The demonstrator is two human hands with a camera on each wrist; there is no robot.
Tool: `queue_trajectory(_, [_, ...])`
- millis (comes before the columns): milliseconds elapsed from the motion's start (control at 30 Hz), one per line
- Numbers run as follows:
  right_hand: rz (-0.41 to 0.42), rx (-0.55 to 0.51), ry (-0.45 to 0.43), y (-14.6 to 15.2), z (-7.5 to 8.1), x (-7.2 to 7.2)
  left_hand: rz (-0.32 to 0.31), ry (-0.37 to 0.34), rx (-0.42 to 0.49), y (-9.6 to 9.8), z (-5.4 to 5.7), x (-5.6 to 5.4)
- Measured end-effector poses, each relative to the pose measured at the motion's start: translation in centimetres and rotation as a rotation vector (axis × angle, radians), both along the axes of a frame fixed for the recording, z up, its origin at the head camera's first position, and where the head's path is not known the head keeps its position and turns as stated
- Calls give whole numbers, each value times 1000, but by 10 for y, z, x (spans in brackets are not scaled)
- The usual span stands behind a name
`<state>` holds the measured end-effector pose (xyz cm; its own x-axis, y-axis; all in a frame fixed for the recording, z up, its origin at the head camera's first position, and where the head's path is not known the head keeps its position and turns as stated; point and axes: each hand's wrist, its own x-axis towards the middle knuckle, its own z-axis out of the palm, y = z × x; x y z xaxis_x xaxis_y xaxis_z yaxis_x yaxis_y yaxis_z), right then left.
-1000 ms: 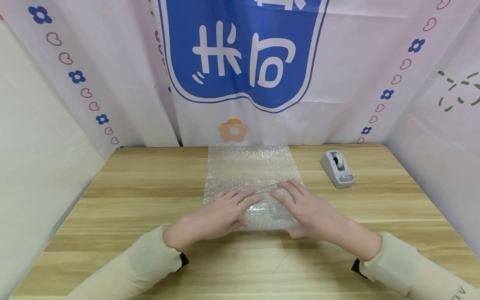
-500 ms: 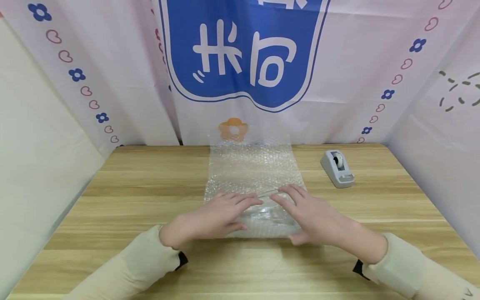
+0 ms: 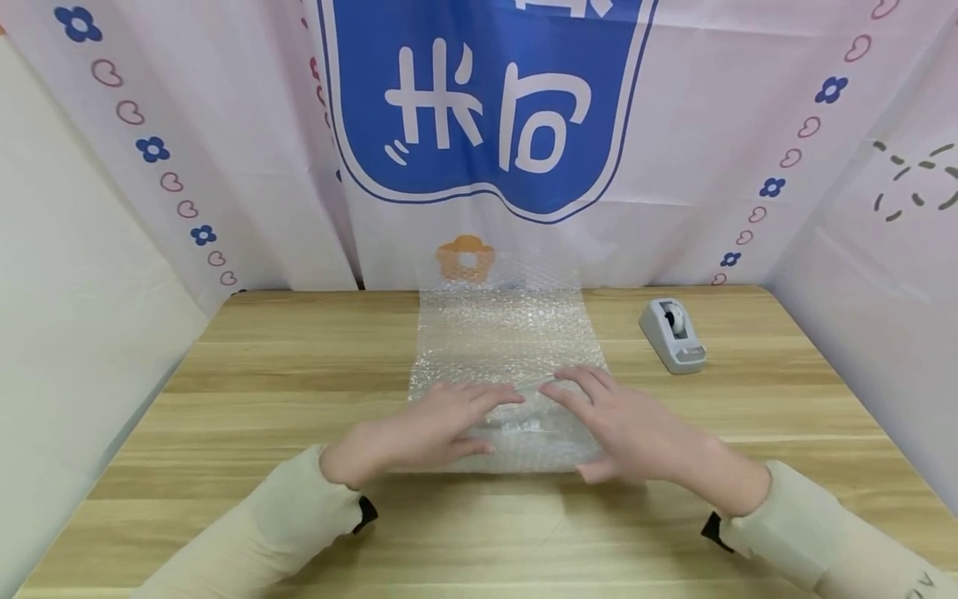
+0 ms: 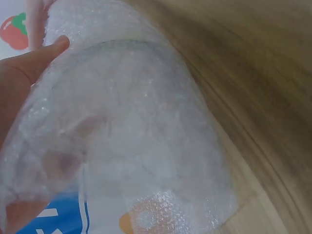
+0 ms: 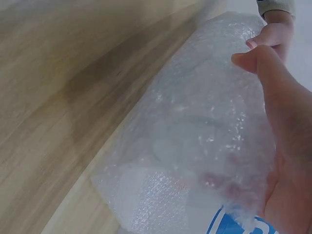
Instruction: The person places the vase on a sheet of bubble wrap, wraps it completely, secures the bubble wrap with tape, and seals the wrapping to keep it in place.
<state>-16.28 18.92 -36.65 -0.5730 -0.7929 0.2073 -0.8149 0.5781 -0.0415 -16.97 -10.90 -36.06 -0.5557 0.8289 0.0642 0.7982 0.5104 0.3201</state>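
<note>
A translucent sheet of bubble wrap [image 3: 509, 320] runs from the back of the table towards me, its near end forming a thick rounded bundle [image 3: 524, 441]. My left hand [image 3: 437, 426] grips the bundle's left end, with the thumb on the near side and the fingers over the top. At the other end my right hand [image 3: 632, 428] holds it the same way. Through the wrap [image 4: 141, 112] in the left wrist view, some fingers and a faint curved line show. The right wrist view has the right thumb [image 5: 265, 68] along the wrap. What lies inside is blurred by the layers.
A grey tape dispenser [image 3: 674, 337] stands at the back right of the wooden table [image 3: 299, 349]. Behind it hangs a printed white curtain [image 3: 674, 166], and the sheet's far end overlaps its orange flower [image 3: 466, 258]. Pale cloth closes off both sides.
Both hands and the bundle have come slightly nearer to me, mostly in the first half second. The sheet's far end has slid down off part of the orange flower.
</note>
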Motion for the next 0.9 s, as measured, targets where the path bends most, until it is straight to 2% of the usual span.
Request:
queue_trajectory(233, [10,-22,-30,2,-1,-10,16,-139,24,-2,5,-7])
queue_trajectory(367, [21,-26,-50,4,-1,-14,-8,-141,31,0,6,-12])
queue_trajectory(500, [22,-30,-107,5,0,-22,-15,-185,38,0,6,-19])
queue_trajectory(900, [-9,-45,-230,6,1,-39,4,-441,79,-3,5,-39])
